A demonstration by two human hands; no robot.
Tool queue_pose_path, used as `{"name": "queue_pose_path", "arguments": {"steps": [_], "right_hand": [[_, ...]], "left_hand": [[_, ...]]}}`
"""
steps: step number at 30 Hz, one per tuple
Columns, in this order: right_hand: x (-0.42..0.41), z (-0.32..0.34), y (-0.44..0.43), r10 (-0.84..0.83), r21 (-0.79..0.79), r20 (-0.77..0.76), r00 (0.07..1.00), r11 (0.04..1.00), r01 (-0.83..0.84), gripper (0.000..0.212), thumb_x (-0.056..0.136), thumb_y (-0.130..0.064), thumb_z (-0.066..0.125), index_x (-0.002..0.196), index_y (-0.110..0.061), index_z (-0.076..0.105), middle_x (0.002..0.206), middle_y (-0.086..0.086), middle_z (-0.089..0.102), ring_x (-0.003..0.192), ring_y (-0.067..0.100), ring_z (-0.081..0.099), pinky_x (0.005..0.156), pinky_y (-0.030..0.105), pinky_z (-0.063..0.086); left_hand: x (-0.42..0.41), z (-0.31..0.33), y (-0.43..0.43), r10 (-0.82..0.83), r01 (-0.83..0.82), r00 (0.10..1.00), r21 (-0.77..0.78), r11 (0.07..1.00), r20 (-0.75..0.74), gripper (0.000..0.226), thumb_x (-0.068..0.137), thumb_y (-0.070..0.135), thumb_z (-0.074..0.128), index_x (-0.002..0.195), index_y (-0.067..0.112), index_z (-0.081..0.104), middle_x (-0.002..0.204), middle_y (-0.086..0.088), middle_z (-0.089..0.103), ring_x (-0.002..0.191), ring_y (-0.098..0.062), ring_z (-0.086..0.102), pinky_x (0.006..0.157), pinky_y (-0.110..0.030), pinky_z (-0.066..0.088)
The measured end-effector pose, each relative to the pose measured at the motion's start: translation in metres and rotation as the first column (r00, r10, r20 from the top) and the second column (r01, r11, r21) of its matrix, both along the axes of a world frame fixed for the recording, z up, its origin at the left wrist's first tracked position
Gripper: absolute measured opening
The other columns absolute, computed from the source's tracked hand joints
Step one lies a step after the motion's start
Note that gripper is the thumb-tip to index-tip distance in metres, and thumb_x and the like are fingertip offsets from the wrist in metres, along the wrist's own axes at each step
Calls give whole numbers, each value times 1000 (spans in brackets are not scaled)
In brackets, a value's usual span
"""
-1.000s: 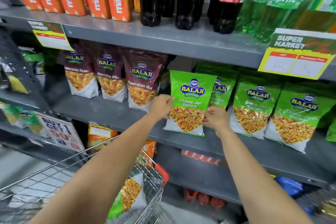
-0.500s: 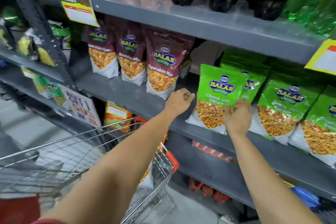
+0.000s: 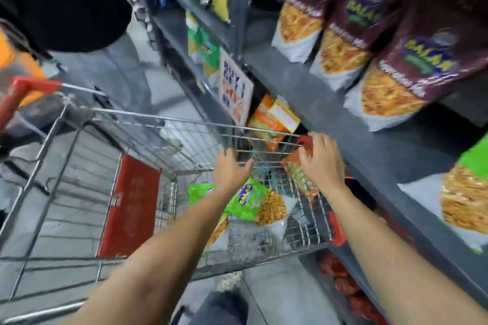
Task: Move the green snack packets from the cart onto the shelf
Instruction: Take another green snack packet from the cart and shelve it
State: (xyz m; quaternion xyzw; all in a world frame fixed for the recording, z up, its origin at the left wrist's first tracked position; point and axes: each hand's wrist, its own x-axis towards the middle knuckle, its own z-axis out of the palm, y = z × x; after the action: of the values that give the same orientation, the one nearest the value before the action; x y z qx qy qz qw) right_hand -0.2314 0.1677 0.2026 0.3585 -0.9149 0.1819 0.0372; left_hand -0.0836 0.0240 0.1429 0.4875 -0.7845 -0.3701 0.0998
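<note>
A wire shopping cart (image 3: 163,121) stands below me beside the grey shelf (image 3: 324,103). Green snack packets (image 3: 253,200) lie in its far right corner, one on top of another. My left hand (image 3: 230,169) hovers over the cart just above them, fingers spread, holding nothing. My right hand (image 3: 320,159) is also open, above the cart's right rim near the shelf edge. One green packet (image 3: 467,192) stands on the shelf at the far right, cut off by the frame.
Maroon snack packets (image 3: 396,60) line the shelf above the cart. A "Buy 1 Get 1" sign (image 3: 235,91) hangs on the shelf post. Orange packets (image 3: 266,119) sit on the lower shelf, red ones (image 3: 343,282) near the floor. A red flap (image 3: 129,206) divides the cart.
Both hands left the green packet standing on the shelf and dropped down over the cart. My view swung down and left from the shelf to the cart.
</note>
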Motion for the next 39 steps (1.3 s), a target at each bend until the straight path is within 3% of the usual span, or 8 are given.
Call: {"name": "queue_pose_path", "arguments": {"steps": [4,11,14,17,21,25,34,39], "right_hand": [[6,-63,-28,77,127,89,993,988,-88,38,85,-28,56,117,-8,54,114,15,61,107,36,54,85,42,47],[8,-176,-44,70,341,336,939,920,-191,39,88,-24,53,123,-6,51,118,19,60,110,36,54,91,46,47],[4,-209,-43,23,453,307,951,876,-167,38,92,-30,47,125,-11,51,119,18,61,105,36,59,80,45,51],[-5,-232,-43,-38,501,440,897,840,-210,41,97,-28,40,134,-11,44,126,23,57,113,38,55,89,43,47],[-14,-249,-54,-147,584,568,810,765,-271,39,98,-19,39,135,-7,43,124,24,58,109,34,59,80,26,44],[-15,-252,-58,-142,574,592,793,765,-292,30,97,-15,43,122,-9,57,126,20,60,109,34,59,88,32,47],[-13,-236,-50,-159,506,582,797,838,-202,23,96,-17,45,99,-6,65,106,12,66,88,25,64,71,29,44],[0,-204,-43,-161,408,646,746,899,-160,22,96,-19,46,81,-12,60,82,3,57,72,20,58,67,26,48]], "left_hand": [[26,-68,6,122,-159,980,249,955,159,60,78,49,65,115,3,54,121,-18,57,111,-35,56,93,-39,45],[26,-167,40,138,-307,943,638,706,302,58,83,45,63,130,11,53,138,-15,53,126,-29,51,105,-33,42],[14,-189,46,169,-338,941,785,519,294,58,88,38,59,138,12,43,147,-11,41,131,-28,45,109,-39,40],[6,-200,45,207,-360,931,857,368,302,49,91,22,56,136,4,45,144,-13,46,129,-29,48,99,-31,43],[-1,-207,47,196,-386,922,831,400,334,45,92,16,57,133,1,47,140,-16,50,126,-31,52,102,-35,46],[-5,-217,46,211,-401,916,816,417,343,44,86,14,62,126,-2,55,130,-20,58,118,-32,59,98,-43,51],[2,-207,28,299,-427,900,781,457,317,18,90,5,59,104,-5,62,101,-24,71,73,-30,71,53,-34,60],[14,-174,7,242,-317,947,730,606,211,8,89,4,58,87,-1,64,101,-24,71,78,-31,71,77,-46,60]]}}
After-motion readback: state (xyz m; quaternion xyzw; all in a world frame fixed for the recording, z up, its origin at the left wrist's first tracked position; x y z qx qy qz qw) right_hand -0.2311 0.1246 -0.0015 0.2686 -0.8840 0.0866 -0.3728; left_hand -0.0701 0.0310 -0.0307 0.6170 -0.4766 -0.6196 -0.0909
